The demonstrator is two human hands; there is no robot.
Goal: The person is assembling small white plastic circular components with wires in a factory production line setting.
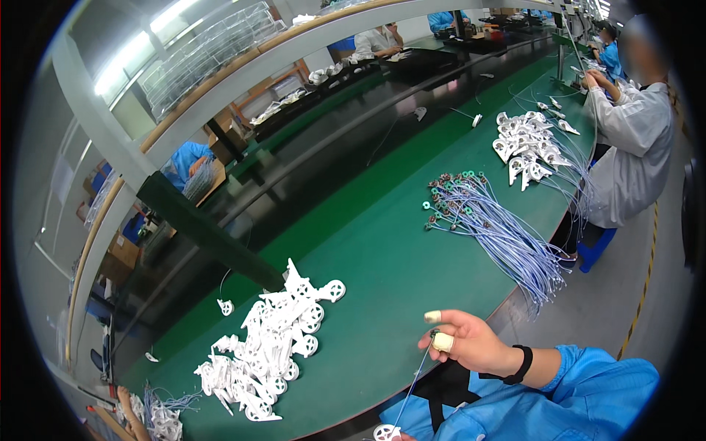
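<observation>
Near the table's front edge, my right hand (474,344) pinches a small dark coil-like piece (434,334) at the end of a thin blue-white cable (414,382). Yellowish covers wrap its thumb and index finger, and a black band circles the wrist. The cable runs taut down to a white round plastic part with spokes (385,432) at the bottom edge. Only a bit of my left hand (404,437) shows there, its fingertips against that part; the rest is cut off. On the green table lies a heap of similar white parts (268,345).
A bundle of cables with green and brown ends (507,235) lies to the right, partly overhanging the edge. Beyond it is another white pile (529,143) by a co-worker in a pale coat (632,140). A dark post (209,231) rises behind the near heap. A black conveyor (323,158) runs alongside.
</observation>
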